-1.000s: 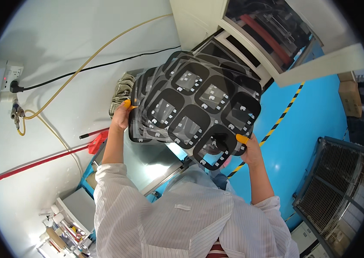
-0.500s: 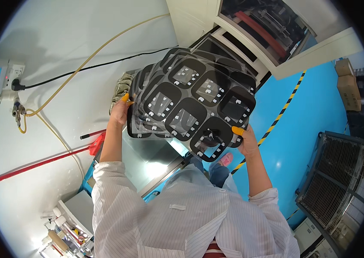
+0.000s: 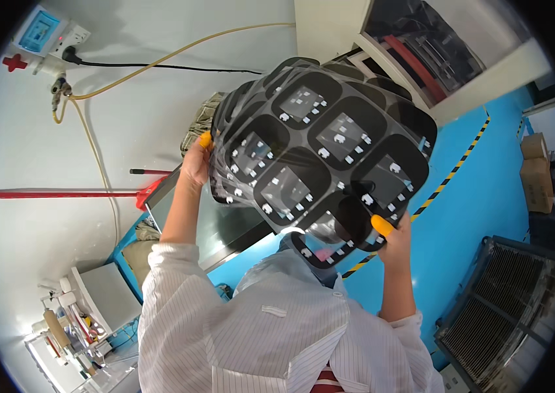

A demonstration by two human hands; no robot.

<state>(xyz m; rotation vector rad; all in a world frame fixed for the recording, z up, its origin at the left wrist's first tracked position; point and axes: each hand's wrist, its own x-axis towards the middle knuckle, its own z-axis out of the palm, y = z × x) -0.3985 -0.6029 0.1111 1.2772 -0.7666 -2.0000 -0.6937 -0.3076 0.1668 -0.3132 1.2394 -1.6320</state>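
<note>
Head view: fanned stack of clear sheets w/ black rounded panels [image 3: 323,157], centre to upper centre of frame, held btw. both hands. Top sheet carries six panels, approx. two rows of three, each w/ a paler window & small white marks; sheet edges don't line up, esp. at left. L hand [image 3: 195,160], left of centre, grips the stack's left edge, orange-covered thumb [image 3: 205,139] at the rim. R hand [image 3: 396,242], right of centre & lower, pinches the lower-right corner, its orange-covered thumb on top; fingers of both mostly hidden. Metal surface [image 3: 225,229] shows below the stack's left part; contact btw. the two can't be told. Grey-green cloth bundle [image 3: 201,124] lies just beyond L hand, partly covered by the stack. Upper left: yellow hose [image 3: 192,44] & black cable [image 3: 212,69] along the pale wall; red pole [image 3: 48,194] at mid-left. Right side: blue floor [image 3: 480,177] w/ black-yellow striped tape [image 3: 457,169]; cardboard boxes [image 3: 536,187] at far right, dark-framed grille [image 3: 503,281] at lower right. Bottom centre: wearer's pinstriped coat [image 3: 277,340].
</note>
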